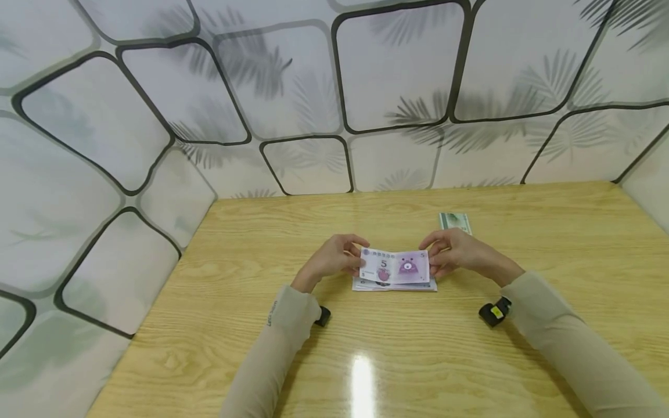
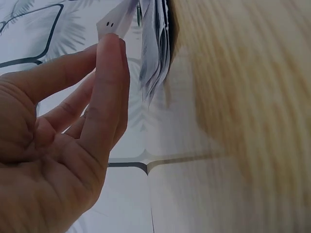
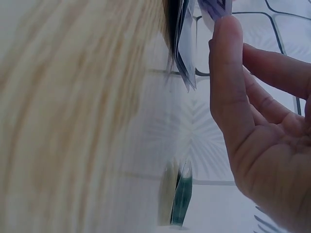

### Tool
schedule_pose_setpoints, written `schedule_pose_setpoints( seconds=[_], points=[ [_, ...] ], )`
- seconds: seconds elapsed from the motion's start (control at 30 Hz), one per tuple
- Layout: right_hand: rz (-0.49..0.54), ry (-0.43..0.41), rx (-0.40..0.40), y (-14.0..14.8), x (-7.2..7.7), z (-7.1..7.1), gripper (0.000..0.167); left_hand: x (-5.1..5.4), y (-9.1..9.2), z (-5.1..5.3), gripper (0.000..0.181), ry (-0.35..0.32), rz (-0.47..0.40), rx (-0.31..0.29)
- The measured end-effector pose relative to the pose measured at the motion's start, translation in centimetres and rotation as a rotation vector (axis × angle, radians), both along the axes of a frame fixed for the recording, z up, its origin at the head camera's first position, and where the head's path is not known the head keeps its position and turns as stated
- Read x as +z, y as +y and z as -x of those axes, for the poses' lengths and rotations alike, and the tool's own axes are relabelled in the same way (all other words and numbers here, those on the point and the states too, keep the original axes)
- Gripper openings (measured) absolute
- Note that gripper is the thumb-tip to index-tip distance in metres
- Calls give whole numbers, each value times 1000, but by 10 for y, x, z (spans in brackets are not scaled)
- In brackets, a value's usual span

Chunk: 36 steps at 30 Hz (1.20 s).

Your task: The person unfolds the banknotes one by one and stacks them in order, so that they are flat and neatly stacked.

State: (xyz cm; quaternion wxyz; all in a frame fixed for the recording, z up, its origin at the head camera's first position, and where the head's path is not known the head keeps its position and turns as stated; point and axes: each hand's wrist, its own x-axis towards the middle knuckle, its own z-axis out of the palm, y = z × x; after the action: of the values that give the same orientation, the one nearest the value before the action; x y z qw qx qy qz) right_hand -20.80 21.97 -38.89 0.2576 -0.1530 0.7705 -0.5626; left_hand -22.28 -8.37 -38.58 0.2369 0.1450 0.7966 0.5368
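Observation:
A purple play banknote [image 1: 394, 266], printed with a 5 and a round animal figure, is held up between both hands. My left hand [image 1: 334, 255] pinches its left end, and my right hand [image 1: 455, 249] pinches the right end. Just beneath and in front lies a small stack of banknotes [image 1: 397, 287] on the table, mostly covered by the held note. Seen from the left wrist, the stack [image 2: 156, 53] has loose, slightly fanned edges apart from the fingers. In the right wrist view, thumb and fingers of the right hand [image 3: 262, 121] meet at the note's edge.
Behind the right hand, a small green pile of banknotes [image 1: 456, 220] lies on the wooden table [image 1: 418, 360]. Patterned fabric walls [image 1: 303, 104] rise at the table's back and left. Each wrist carries a black camera [image 1: 493, 312].

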Motion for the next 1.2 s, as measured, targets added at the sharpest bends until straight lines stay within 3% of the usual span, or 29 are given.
schedule_pose_setpoints(
  seconds=[0.17, 0.3, 0.47, 0.7, 0.93, 1.2],
  points=[
    [-21, 4, 9, 2, 1, 0, 35, 1, 0, 1, 33, -5, 45, -25],
    [-39, 16, 18, 4, 2, 0, 30, 3, -1, 2, 29, 48, 117, -32],
    [-71, 40, -4, 12, 6, 1, 30, 9, -4, 5, 29, 120, 155, 2],
    [-75, 80, -93, 32, 12, 6, 36, 19, 4, 11, 29, 136, 111, 0],
    [-60, 98, -176, 52, 12, 12, 41, 21, 22, 18, 29, 164, 78, -28],
    [-71, 92, -256, 69, 15, 12, 41, 25, 44, 25, 30, 138, 19, -36]
  ],
)
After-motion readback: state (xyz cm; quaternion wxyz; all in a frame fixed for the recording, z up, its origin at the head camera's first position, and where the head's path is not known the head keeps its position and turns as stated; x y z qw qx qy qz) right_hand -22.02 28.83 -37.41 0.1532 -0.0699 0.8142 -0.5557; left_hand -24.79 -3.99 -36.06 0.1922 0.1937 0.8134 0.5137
